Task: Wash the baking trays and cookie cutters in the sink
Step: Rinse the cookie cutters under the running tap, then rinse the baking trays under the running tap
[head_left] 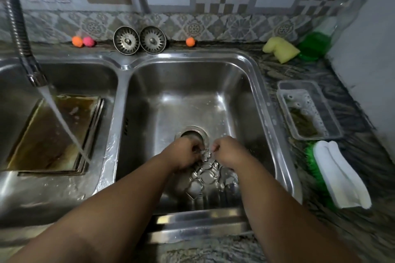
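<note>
steel sink (192,83), left hand (188,153) pinches flower cutter (205,154)

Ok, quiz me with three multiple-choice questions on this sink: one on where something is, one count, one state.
1. Where are the cookie cutters? A) right basin B) left basin C) counter
2. How many strainers lean against the wall behind the sink? A) one B) two C) four
3. The tap is: A) off B) running onto the baking trays C) running onto the cutters
Answers: 1 A, they lie on its floor near the drain; 2 B, a pair stands side by side; 3 B, its stream hits the trays in the left basin.
</note>
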